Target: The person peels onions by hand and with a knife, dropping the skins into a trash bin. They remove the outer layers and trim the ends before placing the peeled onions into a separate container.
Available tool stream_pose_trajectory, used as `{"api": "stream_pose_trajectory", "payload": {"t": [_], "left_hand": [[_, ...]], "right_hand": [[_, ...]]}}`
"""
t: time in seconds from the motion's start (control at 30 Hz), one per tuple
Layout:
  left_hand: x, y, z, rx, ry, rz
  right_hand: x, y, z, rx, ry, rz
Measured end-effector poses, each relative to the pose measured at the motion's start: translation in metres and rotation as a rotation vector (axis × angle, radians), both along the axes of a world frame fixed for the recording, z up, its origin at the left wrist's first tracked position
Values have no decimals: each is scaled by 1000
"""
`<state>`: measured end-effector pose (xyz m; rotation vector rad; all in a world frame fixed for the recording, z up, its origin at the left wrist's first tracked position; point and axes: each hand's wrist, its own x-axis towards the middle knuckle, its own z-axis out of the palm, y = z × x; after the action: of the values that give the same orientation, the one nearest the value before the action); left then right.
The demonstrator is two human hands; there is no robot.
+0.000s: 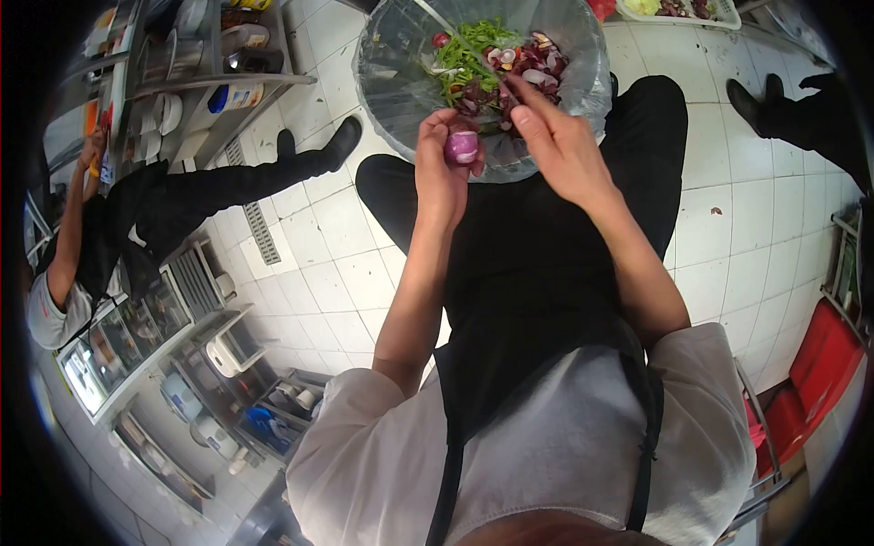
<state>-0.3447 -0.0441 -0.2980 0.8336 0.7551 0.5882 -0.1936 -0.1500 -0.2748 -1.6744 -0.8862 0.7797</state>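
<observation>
My left hand [444, 164] is closed around a red onion [462, 146], whose purple surface shows pale patches. In my right hand [566, 150] is a knife [452, 32], its long, narrow blade reaching up and left across the bin. The fingers of that hand hide the handle. Both hands are over the near rim of a round bin lined with a clear plastic bag [387, 77]. Inside the bin lie green leafy scraps [478, 45] and dark red onion skins [537, 68]. The blade and the onion are apart.
My knees flank the bin on a white tiled floor [350, 273]. At left, a co-worker [137, 214] stands by shelves with bowls [168, 114]. Another person's dark shoe [745, 105] shows at right, above a red chair [815, 382]. A white basket [728, 14] holds vegetables at the top right.
</observation>
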Motion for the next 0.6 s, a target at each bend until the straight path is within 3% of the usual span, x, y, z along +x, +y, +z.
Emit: {"api": "stream_pose_trajectory", "payload": {"t": [0.13, 0.37, 0.4, 0.5, 0.6], "left_hand": [[0, 5, -3, -200, -120, -56], [7, 8, 11, -143, 38, -41], [6, 7, 11, -153, 35, -39], [3, 5, 7, -126, 46, -68], [1, 4, 4, -29, 120, -120]], "right_hand": [[3, 2, -7, -37, 1, -40], [-8, 0, -9, -122, 86, 64], [-13, 1, -10, -6, 38, 34], [-14, 1, -1, -122, 93, 81], [-19, 6, -10, -26, -47, 38]]}}
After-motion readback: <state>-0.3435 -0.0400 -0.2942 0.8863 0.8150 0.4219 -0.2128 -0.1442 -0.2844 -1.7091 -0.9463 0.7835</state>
